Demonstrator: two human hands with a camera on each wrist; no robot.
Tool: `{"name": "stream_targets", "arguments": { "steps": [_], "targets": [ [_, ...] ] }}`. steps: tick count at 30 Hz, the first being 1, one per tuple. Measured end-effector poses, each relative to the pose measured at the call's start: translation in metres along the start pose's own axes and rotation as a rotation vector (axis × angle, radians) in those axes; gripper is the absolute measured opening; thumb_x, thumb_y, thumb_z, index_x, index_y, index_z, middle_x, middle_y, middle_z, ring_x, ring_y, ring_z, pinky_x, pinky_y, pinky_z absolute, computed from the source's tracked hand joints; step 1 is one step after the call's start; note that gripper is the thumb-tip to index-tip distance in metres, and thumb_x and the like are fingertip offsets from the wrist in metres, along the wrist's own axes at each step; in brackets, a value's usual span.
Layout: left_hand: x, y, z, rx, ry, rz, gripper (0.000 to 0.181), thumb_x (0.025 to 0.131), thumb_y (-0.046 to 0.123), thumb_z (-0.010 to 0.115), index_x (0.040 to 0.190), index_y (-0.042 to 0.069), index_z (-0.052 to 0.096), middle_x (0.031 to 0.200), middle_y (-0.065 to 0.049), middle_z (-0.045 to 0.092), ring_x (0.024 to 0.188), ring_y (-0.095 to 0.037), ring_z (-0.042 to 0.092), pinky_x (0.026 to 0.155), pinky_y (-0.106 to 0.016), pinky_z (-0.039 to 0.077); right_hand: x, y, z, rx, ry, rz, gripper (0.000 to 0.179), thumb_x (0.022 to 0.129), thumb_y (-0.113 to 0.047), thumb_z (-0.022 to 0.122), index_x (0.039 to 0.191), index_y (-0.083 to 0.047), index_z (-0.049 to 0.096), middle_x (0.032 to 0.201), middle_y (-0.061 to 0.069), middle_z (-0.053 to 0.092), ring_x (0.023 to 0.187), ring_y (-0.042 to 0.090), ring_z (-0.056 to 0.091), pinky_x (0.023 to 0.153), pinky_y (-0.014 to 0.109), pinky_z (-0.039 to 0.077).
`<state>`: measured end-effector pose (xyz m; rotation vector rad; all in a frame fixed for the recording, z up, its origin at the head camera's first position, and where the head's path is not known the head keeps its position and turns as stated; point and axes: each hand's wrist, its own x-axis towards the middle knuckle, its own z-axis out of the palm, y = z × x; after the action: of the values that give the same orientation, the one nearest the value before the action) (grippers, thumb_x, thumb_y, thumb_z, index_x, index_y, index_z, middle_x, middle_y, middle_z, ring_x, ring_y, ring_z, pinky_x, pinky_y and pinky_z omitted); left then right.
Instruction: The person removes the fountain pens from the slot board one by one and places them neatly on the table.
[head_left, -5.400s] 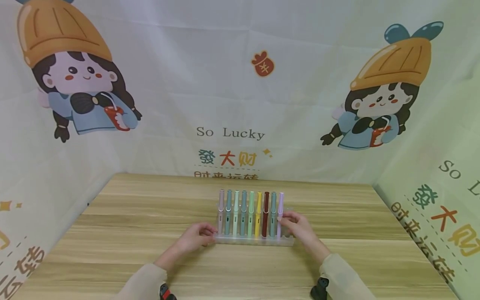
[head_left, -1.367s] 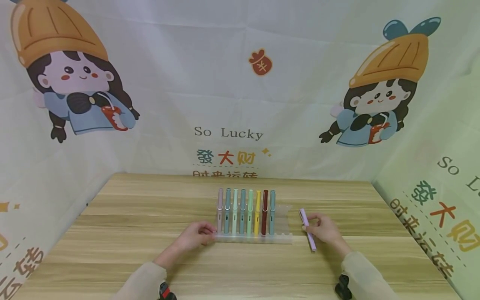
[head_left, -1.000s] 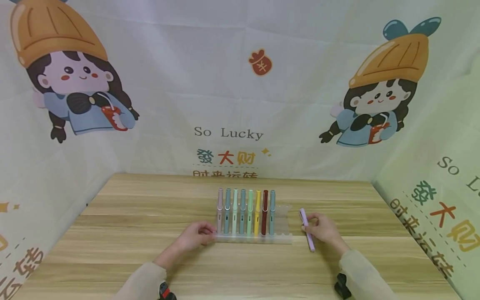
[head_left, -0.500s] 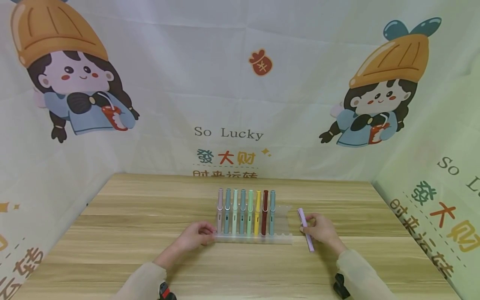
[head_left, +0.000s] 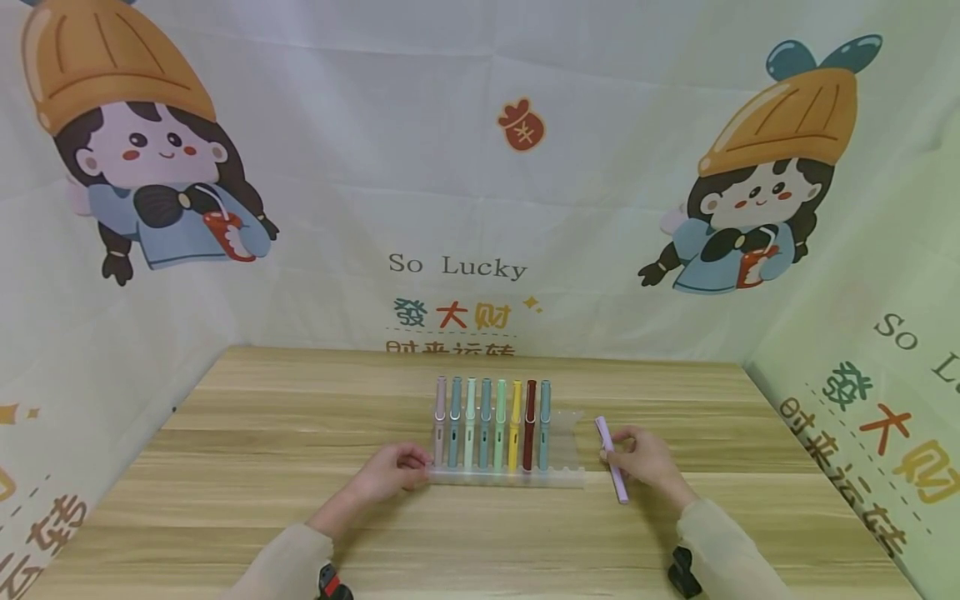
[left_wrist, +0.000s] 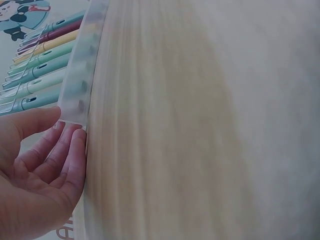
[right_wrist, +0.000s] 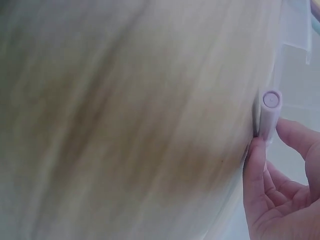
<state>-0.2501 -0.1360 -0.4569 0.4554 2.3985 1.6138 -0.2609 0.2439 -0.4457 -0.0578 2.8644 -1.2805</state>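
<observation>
In the head view a clear plastic pen rack stands mid-table, bearing a row of several capped pens: mauve, blue-grey, pale green, green, yellow, dark red. My left hand grips the rack's left end; in the left wrist view the thumb is at its corner, the fingers curled below. To the right of the rack, my right hand pinches a lavender pen between thumb and fingers. The pen lies slanted, close over the wood, its round end facing the right wrist camera.
The wooden table meets a pale printed cloth at the back and sides. At the rack's right end, vacant notches show between the last blue-grey pen and the lavender pen.
Since the oldest frame, the lavender pen has left the rack's right side and moved right and down to the table with my right hand. Lately it shifted slightly left; my left hand stayed.
</observation>
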Motion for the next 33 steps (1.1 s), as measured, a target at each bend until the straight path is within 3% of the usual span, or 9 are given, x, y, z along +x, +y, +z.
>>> {"name": "stream_targets", "arguments": {
  "steps": [6,11,20,28,33],
  "targets": [
    [0.001,-0.002,0.0,0.002,0.001,0.008,0.02,0.08,0.002,0.059,0.096,-0.009,0.054,0.082,-0.008,0.054,0.073,-0.018,0.052,0.063,-0.034,0.048,-0.002,-0.005,-0.007,0.072,0.014,0.032,0.034,0.081,-0.008,0.059,0.108,0.012,0.05,0.069,0.009,0.056,0.057,0.019,0.056,0.049,0.029,0.048],
    [0.002,-0.002,0.001,0.006,0.008,0.005,0.019,0.08,0.001,0.058,0.096,-0.01,0.054,0.082,-0.008,0.054,0.073,-0.017,0.051,0.064,-0.035,0.048,-0.006,-0.012,-0.011,0.093,0.041,-0.003,0.031,0.082,-0.006,0.058,0.108,0.011,0.051,0.071,0.009,0.056,0.058,0.021,0.055,0.05,0.029,0.046],
    [-0.01,0.024,0.002,0.003,0.008,0.003,0.017,0.08,-0.005,0.055,0.095,-0.014,0.052,0.081,-0.012,0.053,0.073,-0.02,0.051,0.067,-0.04,0.047,-0.008,-0.018,-0.002,0.161,0.049,-0.077,0.029,0.08,-0.005,0.06,0.105,0.009,0.056,0.076,0.01,0.058,0.065,0.024,0.057,0.057,0.032,0.051],
    [0.001,-0.002,0.001,0.004,0.009,-0.003,0.02,0.08,0.0,0.058,0.096,-0.01,0.054,0.082,-0.009,0.054,0.073,-0.017,0.051,0.065,-0.035,0.048,-0.009,-0.026,0.011,0.204,0.025,-0.126,0.026,0.08,-0.007,0.061,0.102,0.008,0.058,0.074,0.013,0.058,0.065,0.028,0.057,0.052,0.028,0.048],
    [0.003,-0.004,0.0,-0.005,0.005,-0.006,0.02,0.08,0.002,0.059,0.096,-0.009,0.054,0.082,-0.008,0.054,0.073,-0.017,0.051,0.064,-0.033,0.048,-0.006,-0.03,0.019,0.235,0.016,-0.131,0.026,0.079,-0.007,0.063,0.101,0.006,0.059,0.076,0.008,0.058,0.067,0.021,0.056,0.055,0.031,0.05]
  ]
}}
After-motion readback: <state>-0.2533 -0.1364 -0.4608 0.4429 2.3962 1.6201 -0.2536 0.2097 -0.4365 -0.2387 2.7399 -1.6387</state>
